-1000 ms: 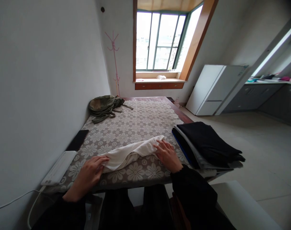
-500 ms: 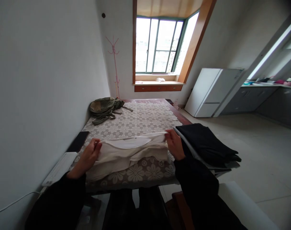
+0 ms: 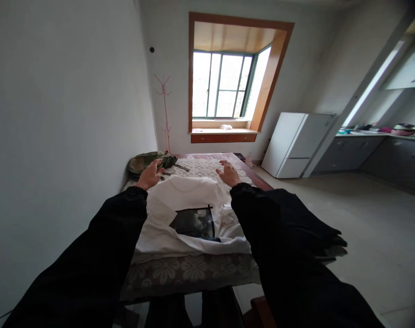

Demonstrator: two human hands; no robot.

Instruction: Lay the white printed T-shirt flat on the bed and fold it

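A white T-shirt [image 3: 190, 187] with a dark picture printed on its front lies spread on the lace-patterned tablecloth [image 3: 194, 269], its collar toward the window and its lower part bunched. My left hand [image 3: 150, 175] is raised past the shirt's far left shoulder, fingers apart and holding nothing. Across from it, my right hand [image 3: 228, 173] hovers beyond the far right shoulder, also empty with fingers spread. My right sleeve partly covers the stack of dark folded clothes [image 3: 301, 214] at the table's right side.
A camouflage backpack [image 3: 142, 162] rests at the far left of the table against the wall, just behind my left hand. Beyond the table are a pink coat rack [image 3: 164, 109], a window sill [image 3: 224, 131] and a white fridge [image 3: 292, 146].
The shirt, held up and folded over between my hands, now lies flat with its print showing. Both hands have let go and moved forward. The view has tilted up.
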